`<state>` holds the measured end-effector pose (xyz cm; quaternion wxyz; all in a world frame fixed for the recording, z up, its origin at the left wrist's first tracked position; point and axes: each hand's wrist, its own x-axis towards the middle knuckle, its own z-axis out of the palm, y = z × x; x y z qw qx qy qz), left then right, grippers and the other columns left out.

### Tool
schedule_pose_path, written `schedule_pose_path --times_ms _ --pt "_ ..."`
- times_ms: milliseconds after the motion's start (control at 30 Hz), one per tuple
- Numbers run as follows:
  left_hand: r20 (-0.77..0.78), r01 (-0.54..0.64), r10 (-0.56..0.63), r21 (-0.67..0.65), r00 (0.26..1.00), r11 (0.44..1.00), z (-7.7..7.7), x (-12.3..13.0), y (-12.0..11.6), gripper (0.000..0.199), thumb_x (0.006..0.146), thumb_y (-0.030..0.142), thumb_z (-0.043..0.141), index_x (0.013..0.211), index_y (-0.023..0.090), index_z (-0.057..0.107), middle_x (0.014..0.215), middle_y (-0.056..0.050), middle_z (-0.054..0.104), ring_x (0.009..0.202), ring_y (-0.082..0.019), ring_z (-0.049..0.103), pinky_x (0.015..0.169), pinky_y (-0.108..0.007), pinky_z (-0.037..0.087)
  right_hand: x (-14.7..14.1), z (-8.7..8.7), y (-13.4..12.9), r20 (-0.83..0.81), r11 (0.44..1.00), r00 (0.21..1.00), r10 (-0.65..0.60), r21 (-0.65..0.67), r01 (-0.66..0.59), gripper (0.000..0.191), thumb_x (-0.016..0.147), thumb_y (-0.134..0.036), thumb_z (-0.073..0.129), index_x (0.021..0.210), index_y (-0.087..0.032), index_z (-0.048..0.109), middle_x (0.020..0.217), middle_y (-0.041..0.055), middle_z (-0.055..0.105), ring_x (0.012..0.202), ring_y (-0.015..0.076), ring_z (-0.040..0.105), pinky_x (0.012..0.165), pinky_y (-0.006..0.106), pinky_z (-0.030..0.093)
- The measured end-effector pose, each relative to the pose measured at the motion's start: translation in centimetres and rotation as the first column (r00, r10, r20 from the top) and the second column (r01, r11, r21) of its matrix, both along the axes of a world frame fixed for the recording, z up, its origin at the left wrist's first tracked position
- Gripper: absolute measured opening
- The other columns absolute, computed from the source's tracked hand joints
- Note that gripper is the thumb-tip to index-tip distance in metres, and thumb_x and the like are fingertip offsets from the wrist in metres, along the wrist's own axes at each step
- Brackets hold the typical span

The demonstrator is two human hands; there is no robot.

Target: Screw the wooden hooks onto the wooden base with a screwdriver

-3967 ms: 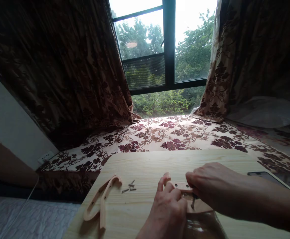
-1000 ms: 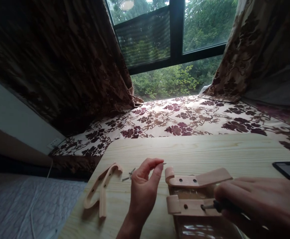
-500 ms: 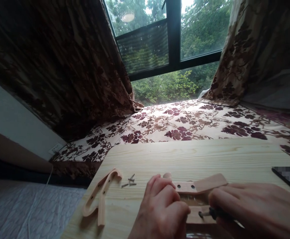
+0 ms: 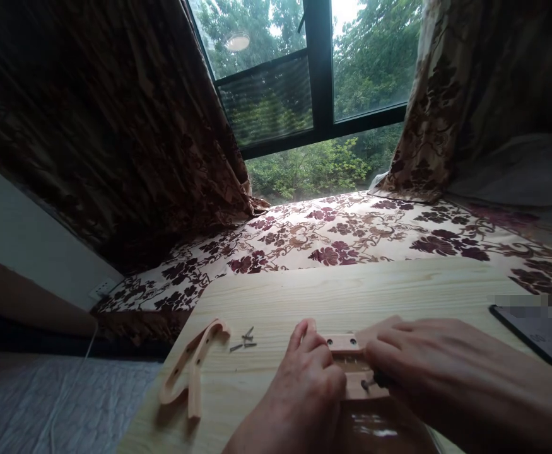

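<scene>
My left hand [image 4: 299, 381] is closed around the left end of a pale wooden piece, its fingers hiding that end. Two screw heads show in the far wooden strip [image 4: 342, 342]. A near wooden strip [image 4: 354, 386] runs parallel to it, over a glossy brown panel [image 4: 373, 424]. My right hand [image 4: 427, 359] grips a screwdriver [image 4: 374, 380], its handle mostly covered by the fingers. The tip meets a screw [image 4: 364, 384] at the near strip. Farther left lie two curved wooden pieces [image 4: 194, 372] with holes and several loose screws [image 4: 245, 342].
The light wooden table [image 4: 257, 296] stands against a ledge with a floral cover [image 4: 332, 233]. A dark flat device [image 4: 531, 334] lies by the table's right edge. Patterned curtains [image 4: 115, 126] frame the window, and a quilted surface [image 4: 91, 397] is at lower left.
My right hand has rolled over and moved left and up, covering the right end of the far strip. My left hand stays on the wooden piece. The view has shifted slightly.
</scene>
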<state>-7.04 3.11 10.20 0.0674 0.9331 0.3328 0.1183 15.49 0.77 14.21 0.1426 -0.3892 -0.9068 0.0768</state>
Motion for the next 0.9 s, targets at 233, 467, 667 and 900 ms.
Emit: schedule_pose_path --times_ms 233,467,667,900 --pt "-0.051 -0.016 0.015 -0.018 0.999 1.0 -0.2 0.2 0.0 0.022 0.084 0.003 0.043 0.078 0.021 0.053 0.087 -0.001 0.055 0.104 -0.019 0.049 0.118 -0.049 0.017 -3.1 4.8 1.6 0.29 0.981 0.957 -0.009 -0.182 0.064 0.014 0.08 -0.004 0.057 0.08 -0.018 0.059 0.072 0.002 0.069 0.057 0.0169 0.06 0.05 0.028 0.031" --pt "0.047 -0.023 0.018 0.106 0.999 0.994 -1.7 0.1 0.2 0.016 0.081 0.005 0.049 0.077 0.021 0.053 0.085 0.0 0.054 0.103 -0.019 0.049 0.117 -0.047 0.018 -3.2 4.7 2.2 0.407 0.978 0.899 -0.164 -0.052 0.202 0.004 0.082 -0.017 0.06 0.085 -0.017 0.062 0.071 0.0057 0.07 0.057 0.0199 0.063 0.047 0.029 0.016" --pt "0.074 -0.018 0.013 0.074 0.997 0.997 -1.4 0.2 0.1 0.019 0.083 0.004 0.048 0.076 0.021 0.053 0.082 0.001 0.056 0.097 -0.017 0.052 0.117 -0.047 0.018 -3.7 6.0 2.3 0.39 0.991 0.917 0.078 -0.127 -0.031 0.015 0.078 -0.006 0.061 0.081 -0.02 0.066 0.077 0.0025 0.07 0.065 0.0173 0.063 0.052 0.029 0.026" --pt "0.09 0.006 -0.011 0.047 0.996 0.999 -1.4 0.3 0.2 0.018 0.084 0.005 0.047 0.077 0.021 0.053 0.083 0.0 0.056 0.097 -0.017 0.052 0.117 -0.048 0.017 -3.9 4.7 1.7 0.395 0.992 0.919 0.008 -0.117 0.042 0.014 0.078 -0.005 0.057 0.075 -0.018 0.059 0.068 0.0007 0.065 0.057 0.0167 0.059 0.05 0.029 0.025"
